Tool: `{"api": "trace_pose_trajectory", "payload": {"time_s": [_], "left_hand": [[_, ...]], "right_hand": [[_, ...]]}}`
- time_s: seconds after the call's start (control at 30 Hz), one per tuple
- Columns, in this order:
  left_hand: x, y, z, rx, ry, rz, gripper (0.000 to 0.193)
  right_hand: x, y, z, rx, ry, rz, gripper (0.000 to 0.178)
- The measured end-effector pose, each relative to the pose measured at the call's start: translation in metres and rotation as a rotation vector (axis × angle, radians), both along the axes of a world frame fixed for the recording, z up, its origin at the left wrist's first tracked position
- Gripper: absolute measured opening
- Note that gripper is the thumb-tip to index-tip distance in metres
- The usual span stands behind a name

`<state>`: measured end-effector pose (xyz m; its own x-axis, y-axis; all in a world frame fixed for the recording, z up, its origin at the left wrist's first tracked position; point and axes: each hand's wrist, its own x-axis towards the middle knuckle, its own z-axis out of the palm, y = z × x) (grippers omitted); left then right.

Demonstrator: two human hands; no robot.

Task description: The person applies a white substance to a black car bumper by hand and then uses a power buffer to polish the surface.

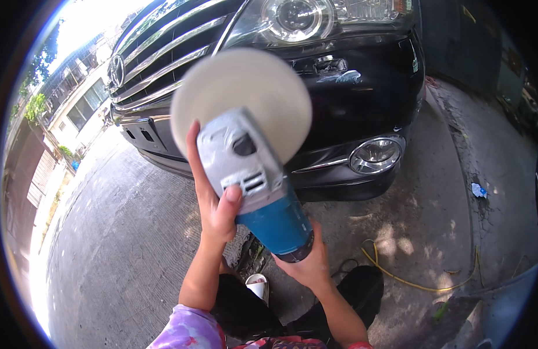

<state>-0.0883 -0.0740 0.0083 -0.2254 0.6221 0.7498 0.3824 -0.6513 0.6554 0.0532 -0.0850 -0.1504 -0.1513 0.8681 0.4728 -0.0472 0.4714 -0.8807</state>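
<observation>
A blue and grey car polisher [251,174] is held up in front of a black car's bumper [362,99]. Its round off-white pad [263,75] looks blurred, as if spinning, and covers part of the grille and bumper. My left hand [213,200] is wrapped round the grey head, with the thumb on top and a finger up along its left side. My right hand [309,262] grips the dark rear end of the blue body. A whitish smear [348,76] shows on the bumper to the right of the pad. Whether the pad touches the paint I cannot tell.
The headlight [298,17] and fog light [375,156] are at the right of the car's front. A yellow cord [408,282] curves over the concrete at the lower right. A crumpled wrapper [479,190] lies on the ground farther right. My sandalled foot [258,286] is below.
</observation>
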Motion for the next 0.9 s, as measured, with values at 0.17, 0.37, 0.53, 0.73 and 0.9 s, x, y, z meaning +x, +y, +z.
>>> {"api": "trace_pose_trajectory", "payload": {"time_s": [0.17, 0.37, 0.53, 0.73, 0.9], "left_hand": [[-0.013, 0.006, 0.022, 0.050, 0.044, 0.031, 0.105], [-0.056, -0.012, -0.051, 0.070, -0.252, 0.010, 0.106], [-0.025, -0.016, -0.119, 0.044, -0.271, 0.054, 0.114], [0.071, 0.021, -0.103, -0.056, -0.048, -0.222, 0.110], [0.137, 0.054, -0.053, -0.118, 0.382, -0.146, 0.103]], "right_hand": [[0.008, -0.012, 0.037, -0.088, -0.094, 0.032, 0.094], [-0.001, -0.010, 0.008, -0.058, -0.313, 0.063, 0.091], [0.029, 0.001, -0.041, -0.046, -0.368, 0.020, 0.091], [0.100, 0.006, -0.078, -0.156, -0.130, -0.108, 0.092], [0.121, 0.011, -0.080, -0.283, 0.258, -0.049, 0.073]]}}
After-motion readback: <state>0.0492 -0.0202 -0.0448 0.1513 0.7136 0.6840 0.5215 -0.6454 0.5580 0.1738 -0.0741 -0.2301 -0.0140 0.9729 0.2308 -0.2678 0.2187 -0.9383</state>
